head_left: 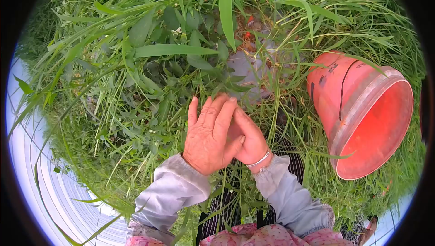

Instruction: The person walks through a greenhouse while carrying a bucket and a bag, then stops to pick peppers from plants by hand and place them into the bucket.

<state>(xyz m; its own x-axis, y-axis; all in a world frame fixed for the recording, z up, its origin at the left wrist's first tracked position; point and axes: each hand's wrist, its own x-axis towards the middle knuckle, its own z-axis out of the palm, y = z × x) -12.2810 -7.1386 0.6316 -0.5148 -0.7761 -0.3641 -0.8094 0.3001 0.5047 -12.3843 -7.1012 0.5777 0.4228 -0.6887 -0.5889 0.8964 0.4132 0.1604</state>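
Note:
In front of my body, my left hand (207, 130) lies over part of my right hand (250, 142), and the two touch. The left fingers are stretched out, with the back of the hand up. My right fingers also look straight, though the left hand partly covers them. No object shows in either hand; the space between the palms is hidden. A silver bracelet (259, 159) circles my right wrist. Just beyond the fingertips stand leafy green plants (181, 65) and long grass (122, 110).
To the right, a red plastic bucket (333, 85) lies tilted in the grass, its mouth facing me. A pale patch of ground (249, 67) with dry stems and small red bits shows ahead. A ribbed whitish surface (59, 191) curves along the lower left.

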